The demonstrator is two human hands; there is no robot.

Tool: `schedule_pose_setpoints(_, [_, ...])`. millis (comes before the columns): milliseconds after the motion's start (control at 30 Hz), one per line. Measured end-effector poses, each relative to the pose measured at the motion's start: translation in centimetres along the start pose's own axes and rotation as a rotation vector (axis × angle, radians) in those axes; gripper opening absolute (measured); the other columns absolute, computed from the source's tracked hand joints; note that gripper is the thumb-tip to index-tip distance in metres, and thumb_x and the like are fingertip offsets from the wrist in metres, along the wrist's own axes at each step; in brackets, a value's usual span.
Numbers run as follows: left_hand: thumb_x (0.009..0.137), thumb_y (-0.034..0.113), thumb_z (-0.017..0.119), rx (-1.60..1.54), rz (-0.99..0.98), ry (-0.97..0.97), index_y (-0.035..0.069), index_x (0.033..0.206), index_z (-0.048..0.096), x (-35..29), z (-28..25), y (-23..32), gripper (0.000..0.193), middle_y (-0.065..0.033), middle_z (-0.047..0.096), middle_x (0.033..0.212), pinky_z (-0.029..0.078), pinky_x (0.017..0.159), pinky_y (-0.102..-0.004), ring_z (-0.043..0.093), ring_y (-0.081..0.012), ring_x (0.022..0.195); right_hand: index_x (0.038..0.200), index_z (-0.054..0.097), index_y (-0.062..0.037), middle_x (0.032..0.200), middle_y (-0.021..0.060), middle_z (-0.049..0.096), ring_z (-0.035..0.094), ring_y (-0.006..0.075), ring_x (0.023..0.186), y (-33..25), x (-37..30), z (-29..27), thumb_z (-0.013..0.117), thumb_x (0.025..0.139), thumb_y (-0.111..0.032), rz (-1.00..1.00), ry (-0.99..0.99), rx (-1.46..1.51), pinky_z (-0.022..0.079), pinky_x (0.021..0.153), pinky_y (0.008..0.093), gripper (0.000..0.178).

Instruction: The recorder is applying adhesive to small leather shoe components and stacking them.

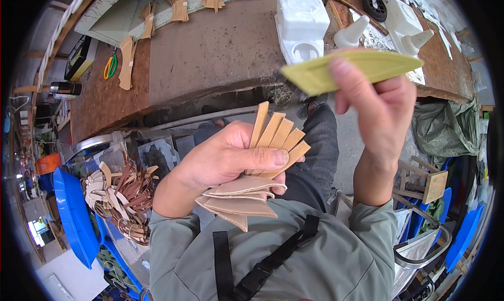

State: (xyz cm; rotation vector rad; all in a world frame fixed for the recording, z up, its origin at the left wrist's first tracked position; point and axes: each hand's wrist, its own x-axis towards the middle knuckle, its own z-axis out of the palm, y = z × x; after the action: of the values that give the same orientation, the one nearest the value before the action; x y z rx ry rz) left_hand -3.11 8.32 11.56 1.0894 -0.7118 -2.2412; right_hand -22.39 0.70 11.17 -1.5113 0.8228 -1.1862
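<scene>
My left hand (231, 148) is closed round a fanned bunch of flat tan leather-like pieces (275, 134). Their narrow ends stick up past my thumb, while their wide, curved ends (236, 201) spread below the fingers, in front of my chest. Over the bench's front edge, my right hand (375, 104) pinches a long, flat yellow-green piece (310, 76) with pointed ends and a raised border. My thumb lies on its face. The other fingers are partly hidden behind it, and I cannot tell exactly what it is.
On the brown workbench (210, 49) stand a white plastic container (302, 22) and white cone-tipped bottles (352, 33). Tan pieces (126, 62) line its back and left, beside green-and-orange-handled scissors (110, 66). A heap of straps (123, 196) lies left, near a blue chair (73, 217).
</scene>
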Motion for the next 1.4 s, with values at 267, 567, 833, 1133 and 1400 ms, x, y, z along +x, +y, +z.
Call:
schedule_pose_setpoints(267, [0.088,0.019,0.056,-0.046,-0.044,-0.058,-0.005,0.107,0.056,-0.7,-0.5,-1.0,0.031,-0.0096,0.062,0.074,0.049,0.048,-0.0213,0.061,-0.0129,0.059,0.089,0.066,0.0015,0.073,0.0066,0.065,0.056,0.0095,0.056,1.0,1.0,-0.1,0.063,0.083,-0.018,-0.11,0.122,-0.383,0.041,0.05,0.0207,0.02])
schedule_pose_setpoints(567, [0.087,0.009,0.054,-0.384,0.261,0.151,-0.006,0.103,0.056,2.1,-5.9,-6.0,0.022,-0.0152,0.062,0.068,0.048,0.041,-0.0271,0.058,-0.018,0.044,0.096,0.058,-0.0027,0.085,0.0225,0.063,0.06,0.0384,0.083,10.4,5.6,-1.8,0.057,0.083,-0.024,0.127,-0.025,-0.886,0.046,0.074,0.0451,0.025])
schedule_pose_setpoints(833, [0.088,0.012,0.054,-0.446,0.354,0.234,-0.003,0.106,0.055,2.6,-7.7,-6.2,0.023,-0.0122,0.061,0.069,0.046,0.041,-0.0254,0.057,-0.016,0.046,0.097,0.052,0.0038,0.089,0.0223,0.06,0.06,0.0355,0.084,12.4,7.9,-1.2,0.065,0.078,-0.031,0.086,-0.058,-1.217,0.047,0.072,0.0428,0.042])
schedule_pose_setpoints(1133, [0.086,0.017,0.06,-0.532,0.532,0.137,-0.001,0.108,0.055,5.4,-8.4,-5.0,0.029,-0.0076,0.061,0.076,0.047,0.052,-0.0257,0.058,-0.0128,0.056,0.115,0.048,0.0043,0.1,0.021,0.06,0.059,0.0352,0.093,10.2,-5.9,4.9,0.062,0.082,-0.041,0.218,-0.717,-0.185,0.046,0.082,0.0381,0.058])
schedule_pose_setpoints(1400, [0.095,0.048,0.026,-0.585,0.745,0.107,-0.002,0.128,0.04,5.0,-5.2,-6.9,0.061,-0.0207,0.056,0.114,0.05,0.083,-0.0391,0.062,-0.0279,0.092,0.109,0.053,0.0013,0.088,0.002,0.06,0.053,0.0064,0.08,9.9,-9.2,6.8,0.053,0.093,-0.023,0.476,-0.431,0.376,0.046,0.07,0.0233,0.029])
